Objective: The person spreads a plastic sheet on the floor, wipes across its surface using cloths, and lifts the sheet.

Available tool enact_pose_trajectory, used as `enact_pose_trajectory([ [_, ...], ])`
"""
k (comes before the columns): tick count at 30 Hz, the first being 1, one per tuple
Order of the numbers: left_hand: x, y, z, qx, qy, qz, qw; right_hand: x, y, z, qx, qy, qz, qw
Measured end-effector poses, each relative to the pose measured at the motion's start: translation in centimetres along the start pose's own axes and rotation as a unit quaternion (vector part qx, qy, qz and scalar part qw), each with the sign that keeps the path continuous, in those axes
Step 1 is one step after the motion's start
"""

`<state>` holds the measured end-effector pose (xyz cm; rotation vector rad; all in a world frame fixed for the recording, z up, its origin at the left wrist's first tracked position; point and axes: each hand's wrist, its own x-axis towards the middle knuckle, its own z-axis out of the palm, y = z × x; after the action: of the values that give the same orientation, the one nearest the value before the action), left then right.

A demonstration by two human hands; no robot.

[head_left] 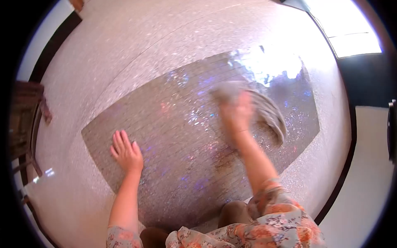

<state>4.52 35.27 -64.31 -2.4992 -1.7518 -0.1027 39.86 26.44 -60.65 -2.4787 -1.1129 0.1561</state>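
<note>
grey cloth (273,115) bunches under the holding right hand (238,112), trailing rightward; the left hand (127,153) lies flat on the mat (169,128).

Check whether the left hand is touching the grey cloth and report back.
Apart. The head view shows the left hand flat with fingers spread, a wide stretch of shiny mat between it and the cloth.

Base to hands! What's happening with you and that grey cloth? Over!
Left hand flat on shiny grey-brown rectangular mat. Right hand, blurred, on crumpled grey fabric cloth. White glare hides mat's far right part. Over.
</note>
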Motion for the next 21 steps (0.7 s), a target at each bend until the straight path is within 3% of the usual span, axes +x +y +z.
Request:
enact_pose_trajectory([
  [2, 0.0, 0.0, -0.1, 0.000, -0.002, 0.006, 1.000, -3.4, -7.2, 3.0, 0.024, -0.081, -0.174, 0.981],
  [4, 0.0, -0.2, 0.1, 0.007, -0.003, 0.005, 1.000, -5.7, -12.7, 5.4, 0.068, -0.192, -0.279, 0.938],
  [5, -0.1, -0.6, 0.3, -0.007, -0.007, 0.004, 1.000, -6.4, -14.0, 8.3, 0.127, -0.126, -0.367, 0.913],
  [7, -0.2, -0.7, 0.4, -0.009, -0.021, 0.000, 1.000, -3.4, -14.9, 8.8, 0.145, -0.065, -0.423, 0.892],
  [8, -0.4, -0.8, 0.4, -0.002, -0.021, 0.004, 1.000, -1.1, -13.9, 8.0, 0.360, -0.118, -0.327, 0.866],
  [10, -0.4, -1.0, 0.5, 0.000, -0.015, 0.017, 1.000, 3.3, -12.9, 8.1, 0.160, 0.047, -0.411, 0.896],
  [11, -0.3, -1.1, 0.4, -0.005, -0.016, 0.018, 1.000, 6.7, -11.7, 3.9, 0.038, -0.112, -0.359, 0.926],
  [12, -0.3, -1.0, 0.3, -0.001, -0.016, 0.021, 1.000, 9.3, -10.1, 3.3, 0.007, -0.122, -0.305, 0.944],
  [13, -0.3, -1.0, 0.1, -0.006, -0.019, 0.021, 1.000, 12.4, -5.2, 3.4, 0.038, -0.077, -0.275, 0.958],
  [17, -0.2, -0.8, 0.0, -0.017, -0.022, 0.022, 0.999, 18.4, 10.7, 0.1, -0.122, 0.089, -0.035, 0.988],
  [18, -0.3, -0.9, -0.2, -0.018, -0.023, 0.025, 0.999, 17.9, 12.0, -2.9, -0.112, 0.040, 0.031, 0.992],
  [19, -0.1, -0.9, -0.2, -0.012, -0.024, 0.026, 0.999, 17.8, 16.0, -2.4, -0.143, 0.123, 0.011, 0.982],
  [21, -0.3, -0.8, -0.3, -0.010, -0.025, 0.029, 0.999, 15.8, 19.6, -1.8, -0.163, 0.143, 0.061, 0.974],
])
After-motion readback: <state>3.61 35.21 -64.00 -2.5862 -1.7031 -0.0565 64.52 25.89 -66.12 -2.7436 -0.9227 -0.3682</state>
